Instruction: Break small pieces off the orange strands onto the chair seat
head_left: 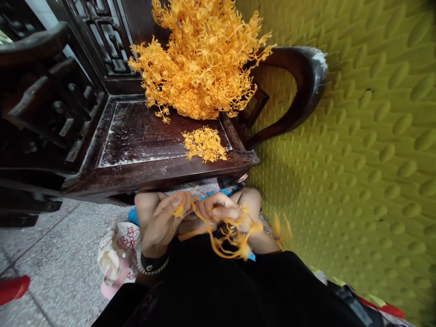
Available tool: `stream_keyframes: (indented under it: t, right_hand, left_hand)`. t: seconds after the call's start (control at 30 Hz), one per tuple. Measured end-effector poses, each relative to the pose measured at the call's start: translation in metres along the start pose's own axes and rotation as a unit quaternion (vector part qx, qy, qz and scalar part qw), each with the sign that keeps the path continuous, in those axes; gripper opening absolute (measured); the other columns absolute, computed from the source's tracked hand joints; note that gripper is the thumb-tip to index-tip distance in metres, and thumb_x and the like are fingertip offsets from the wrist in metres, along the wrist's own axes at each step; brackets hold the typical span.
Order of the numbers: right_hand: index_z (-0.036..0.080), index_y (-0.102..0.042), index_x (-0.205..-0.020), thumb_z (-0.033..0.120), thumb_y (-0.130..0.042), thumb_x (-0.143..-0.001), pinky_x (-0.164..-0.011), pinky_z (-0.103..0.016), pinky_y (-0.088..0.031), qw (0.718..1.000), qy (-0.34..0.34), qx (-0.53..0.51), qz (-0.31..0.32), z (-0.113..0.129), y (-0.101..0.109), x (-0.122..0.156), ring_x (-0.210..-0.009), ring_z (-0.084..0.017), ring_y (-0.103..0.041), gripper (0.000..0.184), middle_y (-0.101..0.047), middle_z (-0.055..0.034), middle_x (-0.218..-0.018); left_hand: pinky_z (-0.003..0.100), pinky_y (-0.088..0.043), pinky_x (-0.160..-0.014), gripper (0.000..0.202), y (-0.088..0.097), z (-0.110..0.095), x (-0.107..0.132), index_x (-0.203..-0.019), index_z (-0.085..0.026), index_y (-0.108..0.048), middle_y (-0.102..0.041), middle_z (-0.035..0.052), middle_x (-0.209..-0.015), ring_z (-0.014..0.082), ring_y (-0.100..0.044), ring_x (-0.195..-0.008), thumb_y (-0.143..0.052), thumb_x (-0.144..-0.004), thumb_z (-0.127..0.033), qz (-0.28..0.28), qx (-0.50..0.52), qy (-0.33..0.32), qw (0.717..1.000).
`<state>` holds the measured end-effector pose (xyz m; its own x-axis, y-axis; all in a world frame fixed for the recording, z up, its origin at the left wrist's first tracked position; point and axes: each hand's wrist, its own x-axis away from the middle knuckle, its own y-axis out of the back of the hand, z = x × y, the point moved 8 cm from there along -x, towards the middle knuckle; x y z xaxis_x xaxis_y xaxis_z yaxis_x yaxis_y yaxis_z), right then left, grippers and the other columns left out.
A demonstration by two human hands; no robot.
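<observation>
My left hand is closed in a pinch on a small orange plastic piece, just above my knees. My right hand is closed on a branched orange plastic sprig that hangs down blurred over my black clothing. The two hands are close together, nearly touching. On the dark wooden chair seat in front of me lies a large heap of the same orange sprigs, and a small pile of orange pieces sits near the seat's front edge.
The chair's curved armrest rises at the right, next to a yellow-green padded wall. A white and pink bag lies on the speckled floor by my left leg. A red object shows at the far left edge.
</observation>
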<state>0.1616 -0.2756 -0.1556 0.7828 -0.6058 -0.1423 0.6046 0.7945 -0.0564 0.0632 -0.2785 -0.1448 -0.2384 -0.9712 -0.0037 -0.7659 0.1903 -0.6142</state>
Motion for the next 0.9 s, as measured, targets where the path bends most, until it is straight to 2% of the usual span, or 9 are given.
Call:
stream_keyframes:
  t: [0.1,0.27,0.33,0.43,0.5,0.57,0.73,0.8,0.9]
  right_hand:
    - [0.018,-0.053,-0.064,0.047,-0.060,-0.081,-0.066,-0.031,-0.042,0.997,0.042,-0.070,-0.016,0.011,0.011,0.002,-0.063,-0.014,-0.049,0.034,-0.052,-0.0013,-0.062]
    - [0.018,-0.057,-0.064,0.041,-0.065,-0.080,-0.062,-0.028,-0.044,0.991,0.083,-0.091,0.044,0.013,0.013,0.016,-0.059,-0.013,-0.053,0.030,-0.055,-0.0008,-0.057]
    - [0.017,-0.058,-0.068,0.040,-0.063,-0.082,-0.061,-0.028,-0.046,0.992,0.055,-0.104,0.049,0.004,0.012,0.023,-0.058,-0.013,-0.056,0.028,-0.058,-0.0016,-0.058]
    - [0.014,-0.059,-0.074,0.040,-0.059,-0.086,-0.059,-0.027,-0.048,0.992,-0.002,-0.115,0.055,-0.012,0.007,0.033,-0.058,-0.013,-0.059,0.028,-0.061,-0.0032,-0.061]
    - [0.014,-0.058,-0.076,0.041,-0.059,-0.087,-0.060,-0.026,-0.049,0.993,-0.027,-0.115,0.015,-0.019,0.010,0.038,-0.059,-0.013,-0.060,0.029,-0.063,-0.0034,-0.063]
    - [0.013,-0.058,-0.077,0.040,-0.060,-0.087,-0.060,-0.025,-0.047,0.992,-0.050,-0.113,-0.033,-0.024,0.014,0.043,-0.060,-0.012,-0.060,0.029,-0.063,-0.0027,-0.064]
    - [0.016,-0.055,-0.080,0.040,-0.057,-0.089,-0.047,-0.020,-0.039,0.976,-0.086,-0.163,-0.116,-0.027,0.027,0.050,-0.045,-0.008,-0.052,0.026,-0.061,0.0024,-0.056]
    - [0.017,-0.053,-0.079,0.040,-0.058,-0.089,-0.045,-0.018,-0.037,0.968,-0.075,-0.163,-0.177,-0.023,0.041,0.051,-0.044,-0.007,-0.051,0.025,-0.059,0.0035,-0.056]
    - [0.018,-0.052,-0.079,0.044,-0.061,-0.086,-0.043,-0.019,-0.037,0.953,-0.043,-0.145,-0.264,-0.010,0.063,0.051,-0.043,-0.008,-0.050,0.028,-0.058,0.0040,-0.055]
  left_hand:
    - [0.024,-0.036,-0.057,0.031,0.004,-0.018,-0.009,-0.063,-0.018,-0.057,-0.046,0.0005,-0.064,0.0138,-0.039,-0.061,-0.060,-0.087,-0.037,-0.030,-0.161,-0.070,0.984]
    - [0.023,-0.033,-0.065,0.024,0.015,-0.043,-0.059,-0.072,-0.019,-0.061,-0.050,-0.0004,-0.069,0.0142,-0.042,-0.066,-0.052,-0.092,-0.029,-0.074,-0.341,-0.183,0.919]
    - [0.024,-0.033,-0.068,0.023,0.014,-0.044,-0.085,-0.074,-0.019,-0.062,-0.052,-0.0001,-0.071,0.0147,-0.046,-0.069,-0.051,-0.093,-0.025,-0.076,-0.418,-0.215,0.879]
    - [0.027,-0.036,-0.076,0.020,0.011,-0.037,-0.118,-0.086,-0.019,-0.065,-0.061,0.0037,-0.083,0.0182,-0.053,-0.080,-0.047,-0.093,-0.024,-0.099,-0.543,-0.235,0.800]
    - [0.030,-0.038,-0.080,0.020,0.010,-0.027,-0.134,-0.093,-0.019,-0.068,-0.066,0.0060,-0.093,0.0204,-0.056,-0.086,-0.049,-0.093,-0.024,-0.107,-0.612,-0.219,0.753]
    - [0.033,-0.039,-0.084,0.020,0.011,-0.018,-0.147,-0.096,-0.021,-0.071,-0.069,0.0062,-0.100,0.0218,-0.058,-0.089,-0.052,-0.091,-0.025,-0.104,-0.653,-0.194,0.725]
    - [0.037,-0.041,-0.090,0.019,0.015,-0.006,-0.157,-0.100,-0.025,-0.073,-0.070,0.0047,-0.107,0.0245,-0.060,-0.099,-0.061,-0.085,-0.025,-0.101,-0.668,-0.187,0.713]
    - [0.039,-0.041,-0.093,0.021,0.016,-0.003,-0.157,-0.102,-0.025,-0.073,-0.068,0.0056,-0.113,0.0259,-0.059,-0.104,-0.065,-0.083,-0.026,-0.100,-0.670,-0.190,0.711]
    - [0.043,-0.040,-0.096,0.035,0.018,-0.003,-0.154,-0.114,-0.027,-0.069,-0.063,0.0075,-0.125,0.0286,-0.055,-0.112,-0.070,-0.079,-0.032,-0.104,-0.671,-0.202,0.706]
